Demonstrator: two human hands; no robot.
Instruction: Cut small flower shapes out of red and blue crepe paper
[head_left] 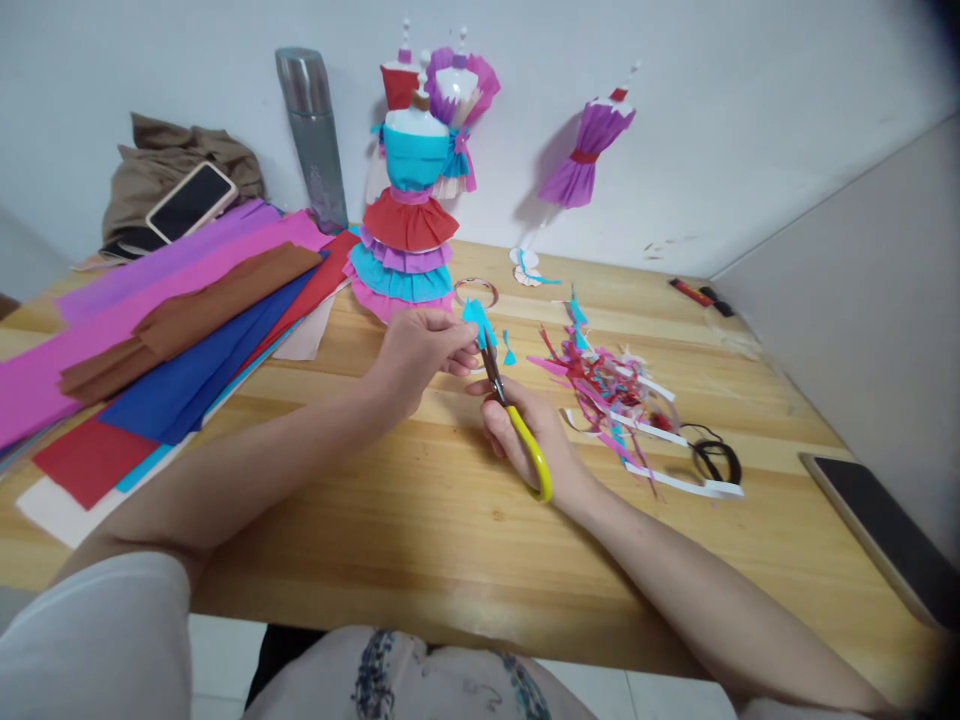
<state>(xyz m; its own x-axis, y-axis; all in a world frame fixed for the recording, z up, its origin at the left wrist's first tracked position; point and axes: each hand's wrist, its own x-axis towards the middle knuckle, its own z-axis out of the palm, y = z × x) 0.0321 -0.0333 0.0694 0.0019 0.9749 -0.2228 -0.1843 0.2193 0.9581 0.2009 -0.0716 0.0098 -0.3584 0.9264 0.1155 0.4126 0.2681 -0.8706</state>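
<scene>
My left hand (427,352) pinches a small piece of turquoise crepe paper (480,322) between thumb and fingers, above the middle of the table. In my right hand (529,430) is a pair of scissors (534,450) with yellow handles, its blades pointing up and away from me and meeting the turquoise piece. A small turquoise scrap (508,350) lies just right of the blades. Behind my left hand stands a miniature dress form (416,150) in a turquoise top and tiered skirt of red, purple, turquoise and pink ruffles.
Crepe paper sheets (217,355) fan out at left, near a phone (191,200), brown cloth (176,155) and a grey bottle (315,140). More dressed forms, one in purple (589,155), stand along the wall. Paper scraps (607,390), black cord (716,462) and another phone (877,530) lie right.
</scene>
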